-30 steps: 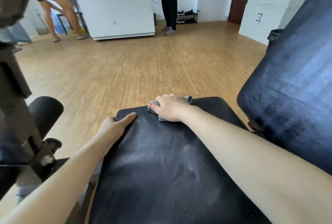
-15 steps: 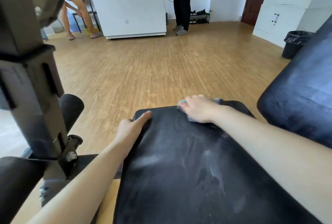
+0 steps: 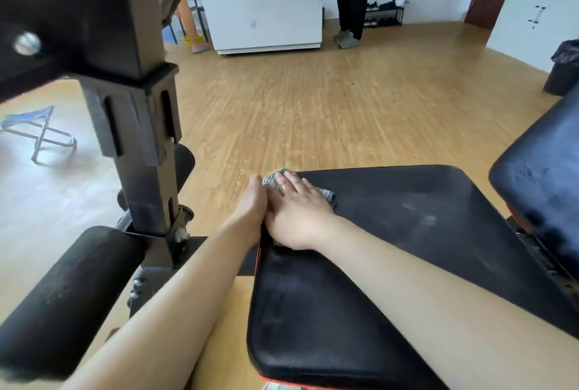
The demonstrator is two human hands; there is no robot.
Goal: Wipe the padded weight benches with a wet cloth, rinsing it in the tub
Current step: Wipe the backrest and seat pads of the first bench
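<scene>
Firmly, the right hand (image 3: 297, 211), fingers straight, is pressing the cloth (image 3: 327, 195) flat on the bench surface's (image 3: 407, 217) far-left corner to scrub; the left hand (image 3: 252, 205) is bracing the edge, fingers hidden.

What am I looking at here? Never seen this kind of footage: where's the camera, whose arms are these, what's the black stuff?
There is no machine here. A person wears one wide-angle camera on their head, and it looks forward and down, so the two bare arms are their own. The single picture is that head view.

The black slab is the padded seat of a weight bench, and its tilted backrest pad is at the right edge. The dark steel post and the foam roller on the left are gym frame parts.

The right hand presses flat on a grey cloth at the seat's far left corner. The left hand rests against the seat's left edge, touching the right one. No rinsing tub is in view.
</scene>
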